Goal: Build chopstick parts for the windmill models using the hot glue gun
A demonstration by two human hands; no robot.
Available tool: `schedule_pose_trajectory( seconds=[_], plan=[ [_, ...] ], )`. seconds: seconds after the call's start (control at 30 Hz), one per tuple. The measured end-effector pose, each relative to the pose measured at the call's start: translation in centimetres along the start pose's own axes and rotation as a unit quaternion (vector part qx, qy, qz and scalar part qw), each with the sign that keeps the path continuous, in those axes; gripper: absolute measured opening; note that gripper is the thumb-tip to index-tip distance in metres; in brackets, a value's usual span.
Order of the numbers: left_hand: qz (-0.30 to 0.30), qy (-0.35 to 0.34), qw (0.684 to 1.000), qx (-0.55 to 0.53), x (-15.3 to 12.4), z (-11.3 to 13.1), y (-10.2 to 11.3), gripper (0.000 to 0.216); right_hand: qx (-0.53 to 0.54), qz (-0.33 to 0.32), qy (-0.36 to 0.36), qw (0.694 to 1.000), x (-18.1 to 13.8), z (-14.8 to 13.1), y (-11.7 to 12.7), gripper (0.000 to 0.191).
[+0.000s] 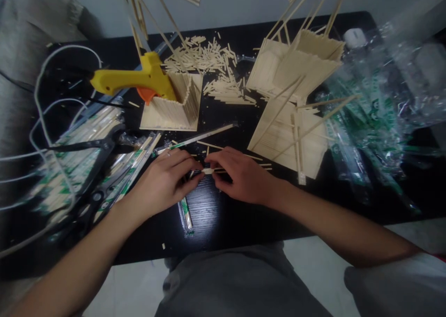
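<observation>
My left hand (pixel 166 180) and my right hand (pixel 240 175) meet at the middle of the black table (pixel 216 219). Both pinch a short row of thin wooden sticks (pixel 209 170) lying flat between their fingertips. More loose sticks (pixel 258 165) run to the right under my right hand. A wrapped pair of chopsticks (pixel 198 137) lies just behind my hands, and another wrapper (pixel 186 213) lies beneath my left hand.
A yellow glue gun (pixel 139 79) rests on a small stick-built box (pixel 177 103). Larger stick panels (pixel 289 122) and a stick structure (pixel 306 57) stand at the right. Cut stick pieces (pixel 205 59) lie behind. Black scissors (pixel 94 177) and wrapped chopsticks (pixel 73 159) are left; plastic wrappers (pixel 379 99) right.
</observation>
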State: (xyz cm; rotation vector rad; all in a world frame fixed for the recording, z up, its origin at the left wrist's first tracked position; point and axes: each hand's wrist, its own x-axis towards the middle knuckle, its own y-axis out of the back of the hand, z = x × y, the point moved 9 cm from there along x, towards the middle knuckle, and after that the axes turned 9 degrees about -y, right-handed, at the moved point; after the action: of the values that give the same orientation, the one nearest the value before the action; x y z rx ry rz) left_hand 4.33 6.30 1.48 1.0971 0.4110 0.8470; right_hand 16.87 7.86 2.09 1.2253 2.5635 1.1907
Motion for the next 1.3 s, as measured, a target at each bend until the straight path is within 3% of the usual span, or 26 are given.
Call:
schedule_pose_trajectory(
  seconds=[0.4, 0.6, 0.97, 1.3],
  plan=[
    [0.015, -0.015, 1.0, -0.012, -0.4, -0.3, 0.6, 0.022, 0.043, -0.009, -0.054, 0.998, 0.0, 1.1, -0.3, 0.028],
    [-0.027, -0.016, 0.999, 0.019, -1.1, -1.2, 1.9, 0.038, 0.048, -0.013, -0.06, 0.997, 0.0, 1.2, -0.3, 0.028],
    [-0.011, -0.034, 0.999, 0.023, -0.9, -0.8, 1.6, 0.021, 0.048, -0.005, -0.054, 0.997, 0.0, 1.2, -0.2, 0.029],
    [-0.023, -0.002, 1.0, 0.006, -1.1, -1.0, 0.9, 0.018, 0.054, -0.008, -0.061, 0.997, 0.0, 1.4, -0.4, 0.027]
  ],
)
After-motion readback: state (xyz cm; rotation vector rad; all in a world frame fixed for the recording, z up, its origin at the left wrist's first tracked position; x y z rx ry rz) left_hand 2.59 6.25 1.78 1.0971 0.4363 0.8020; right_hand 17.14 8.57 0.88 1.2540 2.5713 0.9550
